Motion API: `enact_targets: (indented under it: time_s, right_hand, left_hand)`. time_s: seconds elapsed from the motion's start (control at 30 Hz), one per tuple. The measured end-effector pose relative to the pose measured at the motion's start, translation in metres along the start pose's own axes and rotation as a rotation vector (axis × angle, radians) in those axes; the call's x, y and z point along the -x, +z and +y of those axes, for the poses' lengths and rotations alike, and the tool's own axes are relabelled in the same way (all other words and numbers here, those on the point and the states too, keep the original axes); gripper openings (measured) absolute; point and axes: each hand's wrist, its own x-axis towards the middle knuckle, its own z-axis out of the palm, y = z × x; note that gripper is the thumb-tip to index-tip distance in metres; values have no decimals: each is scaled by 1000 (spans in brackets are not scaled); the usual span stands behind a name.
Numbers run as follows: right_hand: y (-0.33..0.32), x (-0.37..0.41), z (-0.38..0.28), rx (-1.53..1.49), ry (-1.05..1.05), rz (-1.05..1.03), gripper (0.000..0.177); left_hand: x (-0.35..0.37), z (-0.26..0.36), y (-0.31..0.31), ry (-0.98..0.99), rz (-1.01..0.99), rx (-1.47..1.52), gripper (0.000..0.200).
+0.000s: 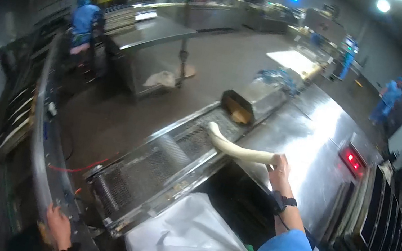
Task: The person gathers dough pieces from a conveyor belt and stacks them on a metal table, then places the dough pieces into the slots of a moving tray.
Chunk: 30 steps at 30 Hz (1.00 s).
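My right hand (279,172) is closed around one end of a long, pale rope of dough (244,152). The dough's free end curves up and away to the left, over the edge of a mesh conveyor belt (151,162). At the lower left, my left hand (59,227) has its fingers stretched out at a metal rail (51,169) and holds nothing. A brown scoop-like container (237,106) with tan material in it sits at the belt's far end.
To the right is a shiny steel table (301,135) with a red digital display (353,161). Stacked trays (377,226) stand at the right. White cloth (196,243) covers my front. One person (84,21) stands far left; two others (348,60) are at the back right.
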Motion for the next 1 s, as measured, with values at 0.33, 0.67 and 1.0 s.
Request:
enact_targets:
  time_s: [0.33,0.67,1.0]
  right_hand:
    - [-92,114,-27,1059,440,479,63]
    - [-33,75,-55,1192,142,-163,64]
    - [27,32,-50,1138,-39,-292,70]
  left_hand:
    - [-25,28,-25,-27,-99,-102,28]
    - [-21,41,-35,-49,-118,-99,30]
    - [-23,61,-51,-61,-157,-172,29]
